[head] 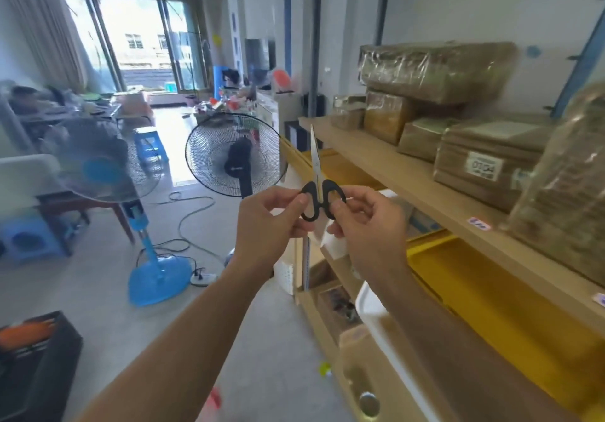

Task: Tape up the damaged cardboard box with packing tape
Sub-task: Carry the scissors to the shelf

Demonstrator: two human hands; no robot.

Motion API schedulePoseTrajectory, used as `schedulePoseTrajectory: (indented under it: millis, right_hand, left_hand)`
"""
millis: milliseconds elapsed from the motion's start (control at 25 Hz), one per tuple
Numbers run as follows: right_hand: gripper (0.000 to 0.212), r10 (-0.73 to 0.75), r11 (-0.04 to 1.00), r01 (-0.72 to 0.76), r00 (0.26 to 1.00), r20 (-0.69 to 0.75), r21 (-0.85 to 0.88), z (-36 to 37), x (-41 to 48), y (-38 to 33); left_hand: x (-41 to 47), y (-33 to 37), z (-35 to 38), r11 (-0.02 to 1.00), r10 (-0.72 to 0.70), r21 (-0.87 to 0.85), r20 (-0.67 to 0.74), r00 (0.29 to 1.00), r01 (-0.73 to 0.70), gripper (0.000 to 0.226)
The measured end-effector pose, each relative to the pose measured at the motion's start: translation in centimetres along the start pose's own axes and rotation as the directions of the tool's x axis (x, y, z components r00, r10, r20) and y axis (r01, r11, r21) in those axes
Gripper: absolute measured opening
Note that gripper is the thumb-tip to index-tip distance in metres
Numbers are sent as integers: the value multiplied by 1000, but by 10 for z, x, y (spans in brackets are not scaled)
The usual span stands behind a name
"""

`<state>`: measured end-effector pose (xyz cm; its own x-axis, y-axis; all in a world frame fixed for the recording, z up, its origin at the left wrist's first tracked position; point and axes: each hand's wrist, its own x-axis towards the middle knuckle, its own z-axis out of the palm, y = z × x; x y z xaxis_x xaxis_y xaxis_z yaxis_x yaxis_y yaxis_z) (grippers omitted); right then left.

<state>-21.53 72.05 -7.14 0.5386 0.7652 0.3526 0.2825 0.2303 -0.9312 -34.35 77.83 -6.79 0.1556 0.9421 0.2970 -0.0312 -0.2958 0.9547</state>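
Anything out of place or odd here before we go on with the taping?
Loose cables trail across the floor by the blue fan, a trip risk. The left hand and right hand hold the scissors, blades up.

Scissors (317, 179) – shiny metal blades, matt black plastic handles
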Motion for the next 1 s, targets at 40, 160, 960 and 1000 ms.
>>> schedulePoseTrajectory:
  millis: [40, 160, 960, 1000]
  right_hand:
    - [16, 5, 1000, -5, 1000, -5, 2, 11, 11, 4]
    - [17, 33, 999, -34, 999, -5, -31, 55, 48, 24]
    - [19, 200, 980, -200, 980, -23, -7, 256, 316, 133]
    - [19, 202, 979, -203, 979, -21, -9, 259, 327, 138]
  left_hand:
    - [16, -7, -4, 1000, 3, 0, 0, 1000, -3, 12]
    - [72, -34, -21, 1000, 19, 14, 8, 1000, -19, 6]
    - [408, -186, -48, 994, 77, -78, 31, 997, -74, 10]
    - [421, -191, -47, 994, 88, -63, 35, 996, -85, 10]
